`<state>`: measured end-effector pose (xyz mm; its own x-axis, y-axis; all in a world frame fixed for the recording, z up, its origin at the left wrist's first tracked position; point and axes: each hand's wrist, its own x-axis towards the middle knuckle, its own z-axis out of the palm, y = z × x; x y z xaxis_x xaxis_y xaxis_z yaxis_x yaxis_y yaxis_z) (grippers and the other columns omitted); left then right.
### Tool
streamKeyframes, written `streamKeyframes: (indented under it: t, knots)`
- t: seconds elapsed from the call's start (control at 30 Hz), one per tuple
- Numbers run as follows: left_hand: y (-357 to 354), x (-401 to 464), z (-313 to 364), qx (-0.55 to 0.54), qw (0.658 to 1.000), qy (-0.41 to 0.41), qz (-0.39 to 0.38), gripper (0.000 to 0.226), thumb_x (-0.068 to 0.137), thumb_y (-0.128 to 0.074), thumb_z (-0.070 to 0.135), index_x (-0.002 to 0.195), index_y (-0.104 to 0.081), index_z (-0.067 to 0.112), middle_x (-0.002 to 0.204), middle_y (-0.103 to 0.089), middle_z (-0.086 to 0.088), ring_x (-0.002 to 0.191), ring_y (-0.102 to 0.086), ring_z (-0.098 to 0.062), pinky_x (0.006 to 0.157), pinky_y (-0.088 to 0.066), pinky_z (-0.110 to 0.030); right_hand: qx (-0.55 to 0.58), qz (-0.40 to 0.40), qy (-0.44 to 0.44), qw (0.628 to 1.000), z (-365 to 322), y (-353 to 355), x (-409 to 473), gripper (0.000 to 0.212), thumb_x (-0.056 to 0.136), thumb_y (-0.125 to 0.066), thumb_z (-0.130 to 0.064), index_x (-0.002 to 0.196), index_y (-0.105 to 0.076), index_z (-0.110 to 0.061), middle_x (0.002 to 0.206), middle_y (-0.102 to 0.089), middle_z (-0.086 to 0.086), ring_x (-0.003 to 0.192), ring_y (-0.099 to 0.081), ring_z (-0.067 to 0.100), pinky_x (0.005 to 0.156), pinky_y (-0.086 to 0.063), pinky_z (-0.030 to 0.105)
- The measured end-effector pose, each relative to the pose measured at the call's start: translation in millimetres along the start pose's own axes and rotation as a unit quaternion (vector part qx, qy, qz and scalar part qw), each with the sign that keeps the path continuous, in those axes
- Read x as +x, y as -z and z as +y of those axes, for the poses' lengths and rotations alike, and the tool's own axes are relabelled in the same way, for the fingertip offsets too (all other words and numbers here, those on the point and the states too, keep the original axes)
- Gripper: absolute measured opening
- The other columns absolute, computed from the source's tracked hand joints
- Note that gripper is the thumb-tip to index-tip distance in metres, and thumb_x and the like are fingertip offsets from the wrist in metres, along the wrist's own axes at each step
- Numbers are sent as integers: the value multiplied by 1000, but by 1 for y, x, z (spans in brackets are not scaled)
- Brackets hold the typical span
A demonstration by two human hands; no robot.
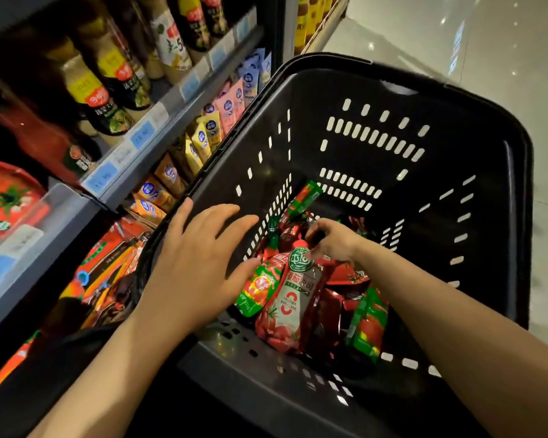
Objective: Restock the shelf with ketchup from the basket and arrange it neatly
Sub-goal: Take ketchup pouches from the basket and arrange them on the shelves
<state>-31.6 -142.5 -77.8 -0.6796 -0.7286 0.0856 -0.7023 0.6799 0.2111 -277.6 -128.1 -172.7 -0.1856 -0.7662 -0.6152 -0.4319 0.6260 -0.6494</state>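
Nearest, left hand [196, 263]: fingers flat and apart on the basket [516, 191] rim, likely steadying it.
Right hand [332, 241]: fingers pinched on the top of a ketchup pouch [295, 298], ready to lift.
Ketchup: heaped on basket floor; high walls, open top.
Shelf [76, 210]: left, just beside.

shelf [133, 159], sauce bottles [108, 86], pouches [203, 137]

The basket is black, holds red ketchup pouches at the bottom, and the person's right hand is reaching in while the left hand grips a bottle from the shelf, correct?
Not quite. In the head view the left hand holds no bottle; it hovers open over the basket rim. The right hand does reach the ketchup pouches.
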Motion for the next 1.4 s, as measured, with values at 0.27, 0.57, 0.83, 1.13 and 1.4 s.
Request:
streamKeyframes:
  t: [0.27,0.57,0.83,1.13,1.4]
  knots:
    - [6,-1,1,-120,990,6,72,50,88,-51,39,136,-50,24,127,-59,4,114,-52,-9,102,-38,-29,-83,-76,274,955,-71,28,-67,27,75,-73,-1,93,-63,-18,99,-63,-8,96,-62,9,87,-52,28]
    - [19,-2,-2,-419,901,63,88,57,78,-65,48,126,-35,54,118,-53,34,113,-51,11,95,-44,-16,45,-26,468,882,-141,52,-125,23,79,-65,-2,94,-58,-18,96,-61,-6,91,-62,11,74,-55,28]
    - [15,-2,-2,-331,934,101,93,61,79,-72,34,132,-41,35,109,-67,9,92,-67,-17,79,-56,-39,262,-3,335,905,-122,26,-83,37,83,-64,2,114,-58,-17,93,-70,5,87,-69,21,75,-57,33]
    - [18,-5,-2,-312,929,139,143,58,82,-73,25,132,-42,29,107,-57,25,88,-64,3,76,-54,-17,-128,15,-27,991,-26,-22,-8,84,77,-48,-75,132,-45,-12,113,-61,12,102,-59,26,90,-48,38]
    - [19,-5,-3,-394,882,191,176,56,82,-74,21,117,-37,45,102,-54,31,100,-53,16,78,-48,-12,-184,80,-162,966,-14,-59,13,80,77,-66,-57,136,-31,-17,130,-54,12,132,-35,36,104,-35,45]
